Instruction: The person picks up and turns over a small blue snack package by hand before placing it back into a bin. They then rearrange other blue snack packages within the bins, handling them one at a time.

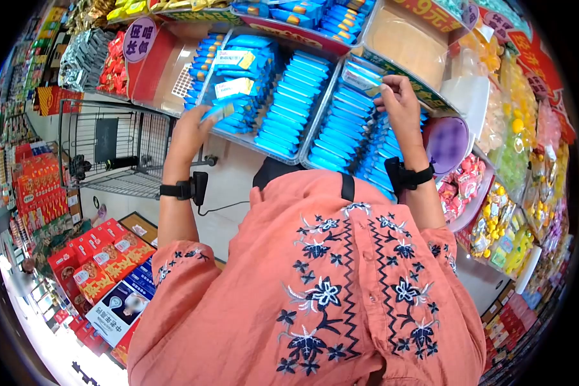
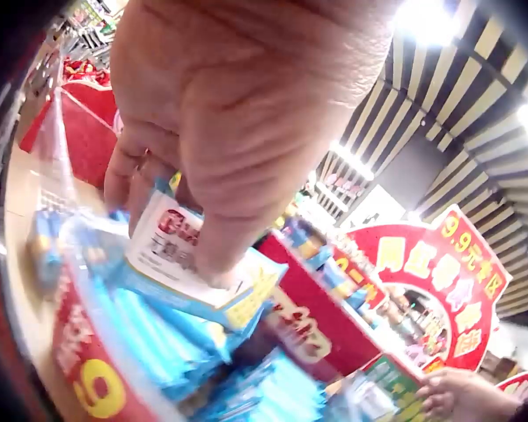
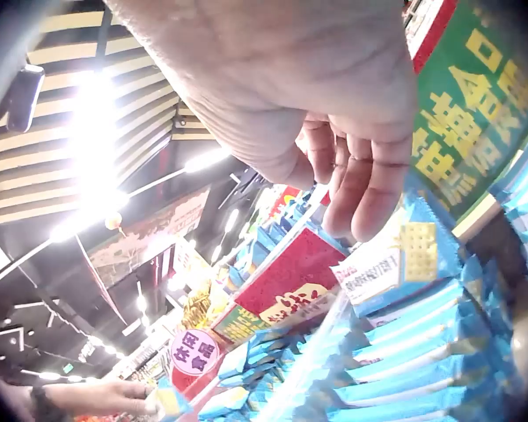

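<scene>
At ten o'clock your left hand [image 1: 192, 132] pinches a blue packet [image 1: 216, 112] endwise, suiting the upright rows [image 1: 289, 109]; right hand's [image 1: 400, 103] grip unclear.

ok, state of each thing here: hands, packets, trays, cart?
left hand, grips a blue packet over the left tray
right hand, fingers curled on the top packet
right tray, full of blue rows
upper bin, bottom bare
cart, upright beside the left tray

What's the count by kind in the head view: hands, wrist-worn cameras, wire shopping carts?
Hands: 2, left hand gripping a blue packet, right hand
Wrist cameras: 2, left wrist camera and right wrist camera
Shopping cart: 1
Total: 5
</scene>
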Motion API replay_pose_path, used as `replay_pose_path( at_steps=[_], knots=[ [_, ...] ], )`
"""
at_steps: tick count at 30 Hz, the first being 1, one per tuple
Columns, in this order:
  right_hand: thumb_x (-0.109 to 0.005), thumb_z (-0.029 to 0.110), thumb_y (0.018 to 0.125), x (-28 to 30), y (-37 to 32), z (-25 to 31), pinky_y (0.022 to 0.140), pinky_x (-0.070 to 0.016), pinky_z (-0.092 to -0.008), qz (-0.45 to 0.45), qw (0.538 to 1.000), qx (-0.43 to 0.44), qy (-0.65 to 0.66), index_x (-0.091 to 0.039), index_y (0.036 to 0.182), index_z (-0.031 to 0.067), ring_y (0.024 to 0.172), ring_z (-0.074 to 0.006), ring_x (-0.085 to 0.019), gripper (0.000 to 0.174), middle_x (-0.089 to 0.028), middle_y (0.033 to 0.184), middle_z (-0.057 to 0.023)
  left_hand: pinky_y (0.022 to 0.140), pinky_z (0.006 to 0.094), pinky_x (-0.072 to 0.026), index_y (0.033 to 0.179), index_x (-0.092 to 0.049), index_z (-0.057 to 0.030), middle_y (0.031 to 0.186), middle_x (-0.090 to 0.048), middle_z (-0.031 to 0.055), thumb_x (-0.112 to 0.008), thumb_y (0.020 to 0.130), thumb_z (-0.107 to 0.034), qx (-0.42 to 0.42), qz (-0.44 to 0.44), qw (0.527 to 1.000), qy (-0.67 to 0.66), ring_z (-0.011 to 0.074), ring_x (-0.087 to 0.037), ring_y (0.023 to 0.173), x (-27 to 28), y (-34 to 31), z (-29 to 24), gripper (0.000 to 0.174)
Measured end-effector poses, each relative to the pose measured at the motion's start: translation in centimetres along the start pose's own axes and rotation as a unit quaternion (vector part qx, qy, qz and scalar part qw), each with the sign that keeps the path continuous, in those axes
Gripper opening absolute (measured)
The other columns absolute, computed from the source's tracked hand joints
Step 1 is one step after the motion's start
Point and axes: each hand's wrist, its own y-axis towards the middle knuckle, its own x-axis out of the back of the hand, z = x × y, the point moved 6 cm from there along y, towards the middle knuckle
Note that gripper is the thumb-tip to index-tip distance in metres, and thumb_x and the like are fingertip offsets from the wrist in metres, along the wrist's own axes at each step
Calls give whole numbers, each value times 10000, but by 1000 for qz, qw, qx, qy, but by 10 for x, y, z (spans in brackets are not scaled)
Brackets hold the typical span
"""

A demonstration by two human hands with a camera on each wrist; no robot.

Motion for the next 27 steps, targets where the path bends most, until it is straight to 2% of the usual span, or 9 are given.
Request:
replay_pose_path(
  at_steps=[2, 5, 6, 9, 10, 13, 18, 21, 27],
  knots=[
    [-611, 136, 992, -9, -1, 16, 632, -555, -266, 36, 999, 1, 20, -599, 1163, 7, 758, -131, -676, 215, -660, 959, -62, 790, 366, -552, 1182, -669, -42, 995, -690, 108, -676, 961, -261, 79, 9, 986, -145, 205, -655, 880, 19, 12, -33, 311],
    [-636, 209, 989, -38, -1, 44, 637, -574, -290, 118, 991, -3, 65, -600, 1226, -12, 787, -161, -698, 326, -669, 1016, -91, 714, 261, -537, 1220, -649, -28, 978, -637, 10, -612, 1024, -311, 114, 34, 919, -377, 89, -623, 864, 31, 35, -96, 346],
    [-644, 226, 987, -50, -3, 55, 645, -580, -294, 149, 984, -6, 92, -595, 1248, -13, 796, -167, -704, 358, -672, 1026, -94, 628, 218, -505, 1252, -639, -44, 955, -635, -13, -607, 1029, -325, 85, 53, 921, -376, 60, -606, 832, 30, 44, -117, 359],
    [-656, 275, 984, -78, -15, 87, 670, -598, -307, 203, 968, -55, 139, -578, 1302, -19, 828, -189, -722, 440, -683, 1046, -93, 593, 215, -478, 1239, -646, -52, 931, -634, -20, -600, 1035, -338, 43, 108, 906, -406, 50, -591, 780, 20, 64, -164, 354],
    [-660, 299, 984, -82, -17, 93, 676, -605, -314, 220, 961, -60, 160, -561, 1329, -22, 839, -200, -728, 482, -690, 1051, -85, 559, 198, -456, 1215, -654, -46, 866, -637, -20, -601, 1034, -346, 37, 105, 905, -410, 31, -574, 714, 20, 67, -182, 354],
    [-653, 298, 991, -81, -18, 93, 680, -607, -308, 222, 950, -80, 206, -553, 1284, -25, 833, -187, -728, 448, -690, 1046, -110, 561, 191, -452, 1236, -643, -51, 866, -646, -15, -592, 1039, -359, 24, 151, 902, -403, 33, -580, 693, 6, 74, -206, 370],
    [-615, 231, 1005, -62, -16, 86, 697, -607, -296, 179, 946, -78, 260, -558, 1238, -19, 837, -186, -731, 346, -689, 1031, -120, 600, 211, -469, 1297, -580, -1, 955, -690, 47, -618, 1020, -362, -8, 158, 892, -423, 95, -661, 774, -9, 80, -223, 456],
    [-598, 196, 1006, -49, -11, 80, 704, -610, -290, 148, 941, -78, 295, -555, 1200, -26, 835, -190, -731, 298, -688, 1019, -126, 644, 213, -486, 1326, -568, 1, 979, -676, 44, -610, 1031, -317, -15, 152, 886, -439, 85, -636, 840, -9, 76, -229, 436],
    [-604, 203, 1009, -44, -11, 77, 710, -612, -290, 134, 939, -70, 309, -551, 1187, -42, 834, -191, -727, 308, -686, 1007, -126, 649, 218, -492, 1278, -581, -1, 936, -669, 53, -603, 1037, -270, 4, 119, 860, -496, 107, -664, 798, -15, 73, -226, 362]
  ],
)
